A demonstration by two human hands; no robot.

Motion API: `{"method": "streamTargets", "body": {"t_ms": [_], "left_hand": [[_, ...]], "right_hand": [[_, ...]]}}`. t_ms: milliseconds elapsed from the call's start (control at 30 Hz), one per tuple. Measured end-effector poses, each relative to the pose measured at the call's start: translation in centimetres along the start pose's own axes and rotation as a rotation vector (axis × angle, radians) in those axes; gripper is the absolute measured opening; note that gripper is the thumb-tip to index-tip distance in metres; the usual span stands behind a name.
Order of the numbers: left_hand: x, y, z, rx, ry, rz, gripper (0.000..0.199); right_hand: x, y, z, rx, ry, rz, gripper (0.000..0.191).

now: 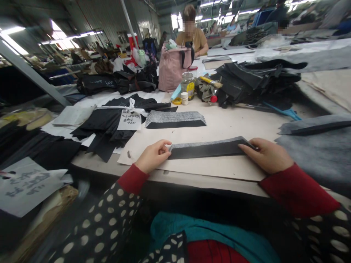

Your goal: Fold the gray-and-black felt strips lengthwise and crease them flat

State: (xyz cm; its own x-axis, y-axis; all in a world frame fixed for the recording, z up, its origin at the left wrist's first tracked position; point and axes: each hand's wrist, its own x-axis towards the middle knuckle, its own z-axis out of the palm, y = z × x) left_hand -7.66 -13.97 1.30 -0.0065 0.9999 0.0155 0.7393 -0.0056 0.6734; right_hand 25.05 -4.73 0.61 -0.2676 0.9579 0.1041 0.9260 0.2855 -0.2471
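A long black fabric strip [207,149] with a grey upper edge stretches between my two hands, low over the pale board [192,168]. At its left end my left hand [154,155] pinches a corner between thumb and fingers. The other end is gripped by my right hand [270,154], thumb on top and fingers partly hidden behind it. Just beyond lies a fanned stack of similar black and grey strips [177,119]. To the left of that stack is a tied bundle of black pieces [109,118] with a handwritten white tag [129,119].
A pink bag [172,69], a glass jar [188,86], a small white bottle [184,98] and a yellow-handled brush [211,81] stand or lie at the back. Dark cut pieces [246,80] are heaped behind right. Grey fabric [318,153] lies at right. Across the table is another person [201,38].
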Motion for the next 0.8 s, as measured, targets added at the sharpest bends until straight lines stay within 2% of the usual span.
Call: {"method": "streamTargets", "body": {"t_ms": [200, 367, 800], "left_hand": [[-0.03, 0.34, 0.25, 0.129, -0.005, 0.039, 0.029], [0.23, 0.17, 0.05, 0.187, 0.057, 0.096, 0.033], [0.28, 0.72, 0.00, 0.197, -0.035, 0.131, 0.022]], "right_hand": [[0.01, -0.17, 0.31, -0.062, 0.083, -0.081, 0.037], [-0.08, -0.25, 0.36, -0.098, 0.112, -0.123, 0.034], [-0.38, -0.21, 0.34, -0.120, 0.128, -0.197, 0.030]]}}
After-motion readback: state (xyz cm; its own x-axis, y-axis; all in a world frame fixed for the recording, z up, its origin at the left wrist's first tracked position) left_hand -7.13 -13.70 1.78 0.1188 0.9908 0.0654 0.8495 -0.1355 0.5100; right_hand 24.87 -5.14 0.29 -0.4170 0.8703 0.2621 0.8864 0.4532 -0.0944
